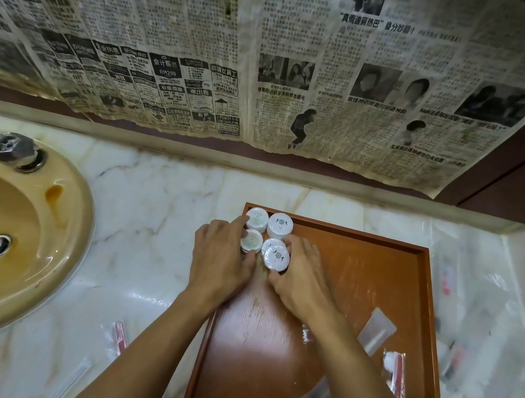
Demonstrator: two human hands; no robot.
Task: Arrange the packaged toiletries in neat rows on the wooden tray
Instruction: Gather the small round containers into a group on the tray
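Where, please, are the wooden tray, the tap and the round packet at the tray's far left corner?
wooden tray [362, 278], head view, bare floor right of the hands.
tap [14, 148], head view, its metal body.
round packet [257, 217], head view, its white top.

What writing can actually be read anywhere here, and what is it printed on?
"会计服务 RM299": a dark advert box on the newspaper covering the wall.
"真假迪丽热巴" 身分吵翻!: a headline on the same newspaper, upper right.
Top headline, ending "圆梦計劃": only partly legible.
Newspaper body text: too small to read.
Round white packets on the wooden tray: an emblem and tiny print, unreadable.
Plastic sachets: no legible text.
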